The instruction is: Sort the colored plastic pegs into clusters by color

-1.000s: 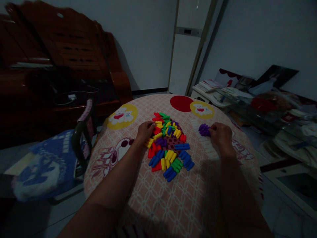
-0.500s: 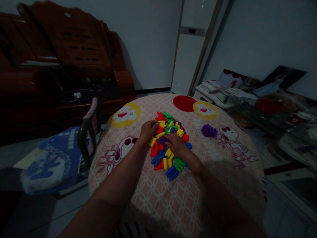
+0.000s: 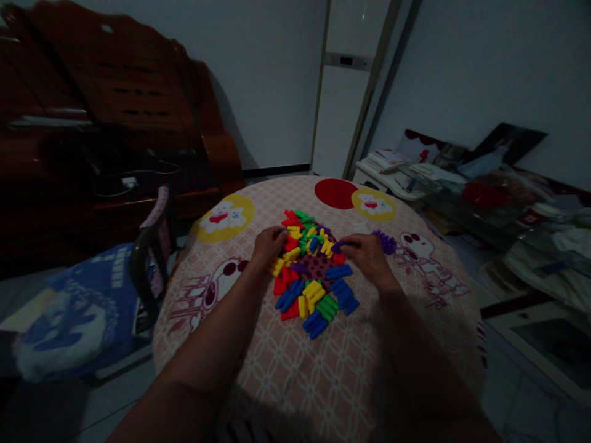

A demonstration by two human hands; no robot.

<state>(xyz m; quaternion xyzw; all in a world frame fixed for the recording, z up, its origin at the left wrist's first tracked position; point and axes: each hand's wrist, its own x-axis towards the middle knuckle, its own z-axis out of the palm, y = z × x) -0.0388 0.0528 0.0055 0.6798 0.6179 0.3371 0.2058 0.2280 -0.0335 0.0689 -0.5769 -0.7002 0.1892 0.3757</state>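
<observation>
A pile of red, yellow, green, blue and purple plastic toy pieces [image 3: 313,294] lies on a patterned tablecloth [image 3: 295,369]. At the pile's left edge is my left hand [image 3: 268,246], its fingers bent and close together by some red and yellow pieces; what they hold, if anything, is hidden. My right hand [image 3: 367,253] is at the right side, pinching a purple toy piece [image 3: 337,247] between thumb and fingers. Behind it sits a cluster of purple pieces [image 3: 385,241], set apart from the pile. One more purple piece [image 3: 299,267] lies in the pile.
A chair [image 3: 150,258] with a blue cloth [image 3: 78,301] stands left of the round table. Beyond it is a wooden bench [image 3: 138,98]. On the right, a cluttered glass-topped table [image 3: 455,215] holds papers and bags.
My right hand has moved right from the middle of the pile with a purple toy piece in it, uncovering a dark checkered patch. My left hand stays at the pile's left edge. The view has shifted slightly.
</observation>
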